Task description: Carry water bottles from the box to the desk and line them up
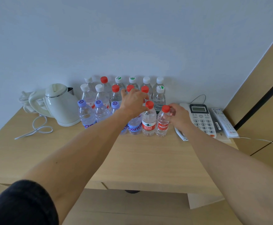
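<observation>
Red-capped bottle point(162, 121) in right hand point(178, 116)

light wooden desk point(132, 159) has rows of clear plastic water bottles point(148, 122) at the back, cream electric kettle point(60, 105) left of them, white keypad phone point(201, 119) and remote point(224, 122) on their right

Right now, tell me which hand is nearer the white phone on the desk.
Right. The right hand grips a red-capped bottle just beside the phone. The left hand is further off, over the other bottles at another red cap.
</observation>
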Tool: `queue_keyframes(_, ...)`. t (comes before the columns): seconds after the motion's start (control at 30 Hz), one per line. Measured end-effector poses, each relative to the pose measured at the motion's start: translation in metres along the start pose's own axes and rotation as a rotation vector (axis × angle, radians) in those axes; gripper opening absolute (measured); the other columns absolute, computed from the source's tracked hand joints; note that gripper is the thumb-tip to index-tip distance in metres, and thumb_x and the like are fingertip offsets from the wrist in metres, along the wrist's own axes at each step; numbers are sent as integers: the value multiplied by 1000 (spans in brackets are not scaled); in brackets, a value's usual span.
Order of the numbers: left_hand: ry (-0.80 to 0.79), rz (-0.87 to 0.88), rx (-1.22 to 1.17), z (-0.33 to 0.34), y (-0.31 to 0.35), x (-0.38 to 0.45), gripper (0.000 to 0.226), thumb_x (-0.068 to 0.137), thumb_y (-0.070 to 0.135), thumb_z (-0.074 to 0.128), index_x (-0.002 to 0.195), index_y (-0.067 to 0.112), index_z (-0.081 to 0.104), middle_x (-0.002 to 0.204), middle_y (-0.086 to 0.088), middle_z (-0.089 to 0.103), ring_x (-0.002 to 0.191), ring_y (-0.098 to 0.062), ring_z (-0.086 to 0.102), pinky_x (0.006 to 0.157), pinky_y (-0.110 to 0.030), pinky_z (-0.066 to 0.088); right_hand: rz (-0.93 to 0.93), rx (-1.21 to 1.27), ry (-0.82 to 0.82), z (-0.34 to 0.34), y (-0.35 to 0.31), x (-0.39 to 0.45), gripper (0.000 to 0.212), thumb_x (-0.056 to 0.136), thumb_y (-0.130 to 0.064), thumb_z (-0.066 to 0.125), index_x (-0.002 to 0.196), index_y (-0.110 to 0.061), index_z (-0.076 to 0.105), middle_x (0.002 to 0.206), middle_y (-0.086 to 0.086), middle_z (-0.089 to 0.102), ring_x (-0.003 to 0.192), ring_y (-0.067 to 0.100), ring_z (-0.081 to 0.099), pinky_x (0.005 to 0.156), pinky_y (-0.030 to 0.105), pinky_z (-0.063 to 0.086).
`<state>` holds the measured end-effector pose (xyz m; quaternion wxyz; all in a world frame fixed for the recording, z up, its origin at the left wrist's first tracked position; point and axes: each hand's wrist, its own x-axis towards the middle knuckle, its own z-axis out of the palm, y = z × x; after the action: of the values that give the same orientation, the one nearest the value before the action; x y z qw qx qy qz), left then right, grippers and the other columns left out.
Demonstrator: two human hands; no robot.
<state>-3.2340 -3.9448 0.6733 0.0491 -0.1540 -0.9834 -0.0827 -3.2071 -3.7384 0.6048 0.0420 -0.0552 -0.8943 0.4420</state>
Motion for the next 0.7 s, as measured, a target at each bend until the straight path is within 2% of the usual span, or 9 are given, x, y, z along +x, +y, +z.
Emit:
queue_keyframes(0.1, 24, 15, -8, -8, -8, -2, 41, 87, 47, 72, 124, 30, 67, 112, 11, 68, 126, -18, 47, 112, -55, 24, 6, 5, -3, -1, 0, -3, 46, 77, -15, 83, 119, -15, 64, 109, 7, 69, 101, 23, 62, 92, 41, 51)
queue_keyframes(0.23, 78, 13, 7, -27, -30, -3, 38, 84, 43, 75, 120, 30, 69, 109, 11, 70, 119, -19, 53, 103, -44, 29, -19, 6, 15, -6, -4, -4, 46, 74, -17, 84, 115, -19, 64, 108, 2, 69, 97, 18, 61, 86, 32, 48)
queue_keyframes(0.33, 89, -16, 16, -43, -53, -5, 37, 83, 44, 76, 118, 30, 71, 106, 10, 72, 112, -20, 58, 99, -41, 31, -64, -11, 31, -11, -11, -1, 45, 76, -21, 84, 116, -20, 64, 111, -1, 67, 102, 16, 61, 88, 30, 47)
queue_keyframes(0.53, 7, -93, 19, -54, -102, -19, 39, 82, 38, 79, 119, 26, 71, 108, 7, 72, 106, -22, 63, 100, -42, 42, -170, -63, 70, -16, -30, 8, 41, 77, -24, 83, 113, -22, 64, 111, -4, 67, 102, 13, 60, 91, 30, 47)
queue_keyframes(0.7, -8, -71, 5, -39, -105, -22, 47, 84, 37, 78, 128, 25, 66, 116, 4, 72, 111, -23, 63, 99, -40, 45, -213, -91, 63, -4, -42, 9, 37, 76, -24, 83, 109, -21, 67, 108, -5, 69, 101, 12, 62, 89, 29, 47)
